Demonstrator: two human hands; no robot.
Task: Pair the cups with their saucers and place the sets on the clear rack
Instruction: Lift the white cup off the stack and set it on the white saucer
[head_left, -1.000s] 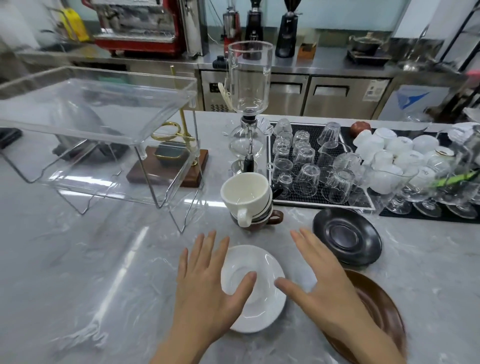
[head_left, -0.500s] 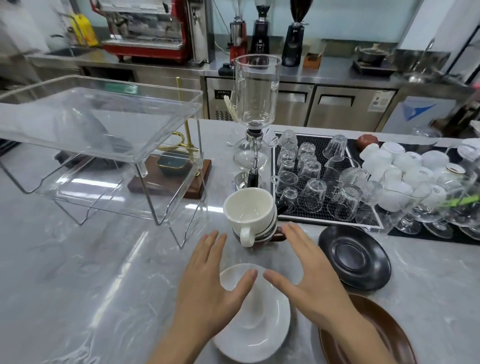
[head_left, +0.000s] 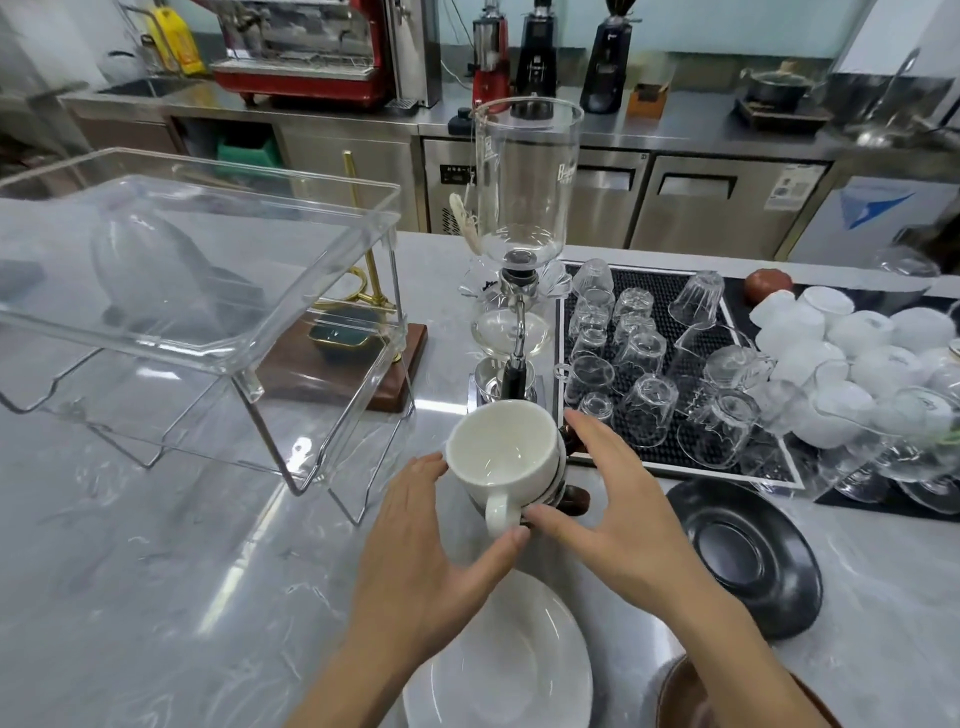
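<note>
A white cup (head_left: 501, 451) tops a stack of cups; a brown cup (head_left: 569, 499) shows beneath it. My left hand (head_left: 434, 545) is spread against the stack's left side, thumb near the white handle. My right hand (head_left: 618, 512) is spread against its right side, thumb at the base. Neither hand has closed around a cup. The white saucer (head_left: 511, 665) lies near me under my wrists. A black saucer (head_left: 748, 553) lies to the right, and a brown saucer (head_left: 680, 696) peeks out at the bottom right. The clear rack (head_left: 202, 291) stands at the left.
A glass siphon brewer (head_left: 519, 244) stands just behind the cup stack. A black mat with several upturned glasses (head_left: 654, 364) and white cups (head_left: 841, 343) fills the right. A wooden base with a brass stand (head_left: 363, 358) sits behind the rack.
Both hands moved forward from above the white saucer to either side of the cup stack. The view shifted closer to the counter.
</note>
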